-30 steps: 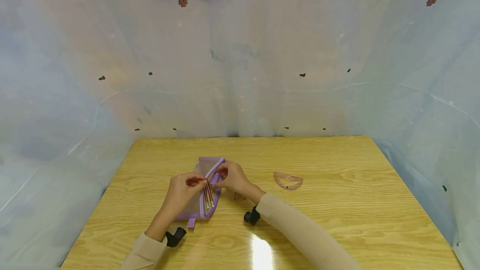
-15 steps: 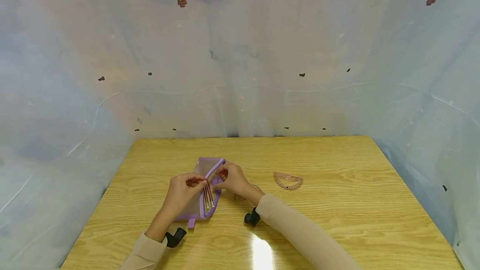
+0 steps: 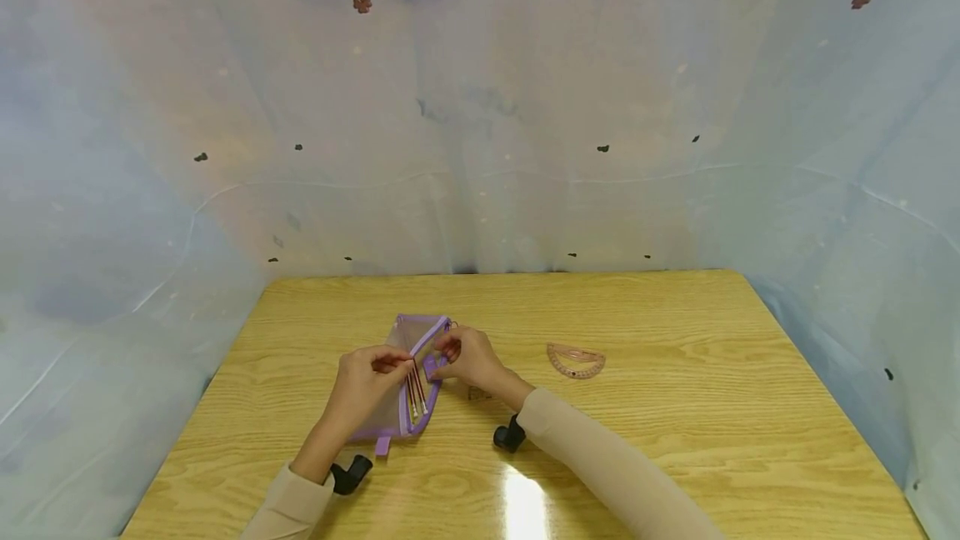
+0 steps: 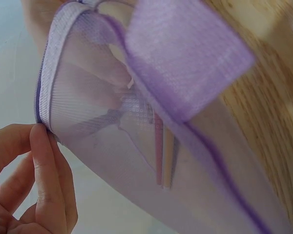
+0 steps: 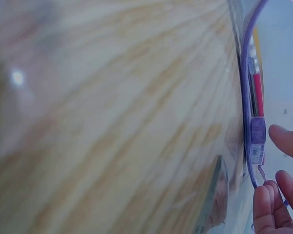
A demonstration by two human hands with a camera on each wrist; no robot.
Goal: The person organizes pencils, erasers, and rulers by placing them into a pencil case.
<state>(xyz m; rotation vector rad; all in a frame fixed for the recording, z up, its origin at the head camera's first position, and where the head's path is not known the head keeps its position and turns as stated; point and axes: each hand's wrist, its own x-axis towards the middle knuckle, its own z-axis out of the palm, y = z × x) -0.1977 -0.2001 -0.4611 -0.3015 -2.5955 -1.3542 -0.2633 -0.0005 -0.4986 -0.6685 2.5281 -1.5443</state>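
A purple mesh pencil case (image 3: 384, 415) lies with its zip mouth spread apart. My left hand (image 3: 362, 382) pinches the zip edge between thumb and fingers, also plain in the left wrist view. Pencils (image 3: 417, 390) with white ends lie inside the mouth; their shafts show through the mesh in the left wrist view. A small purple eraser (image 5: 257, 139) with a barcode sits beside the pencils. My right hand (image 3: 471, 357) is at the case's right side, its thumb apart from the eraser and its other fingers by the case's edge.
A pinkish clear protractor (image 3: 576, 362) lies to the right on the wooden table (image 3: 675, 407). Another clear piece with markings (image 3: 478, 393) is partly hidden under my right wrist. A purple tab (image 3: 382, 446) sticks out at the case's near end.
The purple eraser has dropped slightly inside the case mouth. My right hand has drawn slightly right, its fingers off the eraser. My left hand keeps its pinch.
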